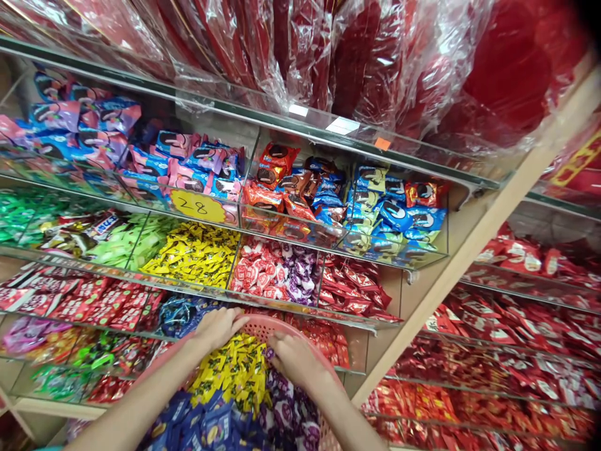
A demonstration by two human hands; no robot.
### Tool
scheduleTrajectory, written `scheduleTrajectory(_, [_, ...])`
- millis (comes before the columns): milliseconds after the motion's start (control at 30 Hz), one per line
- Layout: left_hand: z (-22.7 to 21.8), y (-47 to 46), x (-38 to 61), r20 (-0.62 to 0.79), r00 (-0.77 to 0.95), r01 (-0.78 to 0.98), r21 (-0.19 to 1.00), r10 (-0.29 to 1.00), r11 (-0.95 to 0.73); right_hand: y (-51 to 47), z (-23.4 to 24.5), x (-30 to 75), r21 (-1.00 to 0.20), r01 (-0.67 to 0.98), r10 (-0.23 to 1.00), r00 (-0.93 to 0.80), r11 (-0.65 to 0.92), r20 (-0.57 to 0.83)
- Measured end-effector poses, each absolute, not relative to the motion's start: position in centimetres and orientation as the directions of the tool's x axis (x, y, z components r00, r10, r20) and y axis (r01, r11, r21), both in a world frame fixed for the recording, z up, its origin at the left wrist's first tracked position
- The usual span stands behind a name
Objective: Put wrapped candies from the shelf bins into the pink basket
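A pink perforated plastic basket [263, 324] is in front of me at the bottom middle. It holds yellow-wrapped candies [230, 369], dark blue packets [201, 423] and purple-and-white wrapped candies [291, 407]. My left hand [220, 327] is closed over the basket's far rim, its fingertips pointing right. Inside the basket, against the far wall, my right hand [290, 356] has its fingers curled. A bit of purple wrapper shows at those fingertips, so it grips a purple-wrapped candy.
Tiered clear shelves of wrapped sweets rise ahead, with a yellow price tag [197, 205] marked 28. Blue and red cookie packets [295, 188] fill the upper tier. Plastic-wrapped red goods [291, 50] lie on top. A slanting wooden upright [446, 250] divides off more red packets [507, 319] at right.
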State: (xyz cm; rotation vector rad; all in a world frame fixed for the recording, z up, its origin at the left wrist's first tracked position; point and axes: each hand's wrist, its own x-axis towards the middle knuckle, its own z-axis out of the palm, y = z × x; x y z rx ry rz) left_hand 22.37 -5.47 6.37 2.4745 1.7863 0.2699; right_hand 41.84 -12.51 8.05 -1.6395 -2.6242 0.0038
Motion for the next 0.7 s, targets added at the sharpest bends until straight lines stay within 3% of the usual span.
scheduleTrajectory(100, [6.4,-5.5,22.4,0.097,0.295,0.937,0.166,0.951,-0.308,-12.3,6.8,40.6,0.14,0.896,0.896,-0.434,0.421,0.089])
scheduleTrajectory(233, [6.3,-5.5,22.3,0.106,0.302,0.934,0.164,0.947,-0.316,-12.7,5.2,39.6,0.213,0.895,0.907,-0.415,0.392,0.076])
scheduleTrajectory(333, [6.0,-5.3,22.2,0.127,0.308,0.932,0.158,0.943,-0.325,-13.5,6.6,39.8,0.174,0.892,0.897,-0.435,0.417,0.082])
scheduleTrajectory(433, [5.7,-5.1,22.1,0.149,0.318,0.929,0.151,0.936,-0.339,-13.9,10.9,40.7,0.072,0.897,0.879,-0.441,0.435,0.179])
scheduleTrajectory(567, [5.6,-5.1,22.1,0.136,0.314,0.928,0.166,0.94,-0.334,-12.4,17.2,42.0,-0.046,0.969,0.896,-0.204,0.241,0.396])
scheduleTrajectory(700, [5.9,-5.4,22.0,0.134,0.321,0.924,0.173,0.938,-0.341,-9.3,19.3,42.4,0.0,1.0,0.874,0.017,-0.019,0.486])
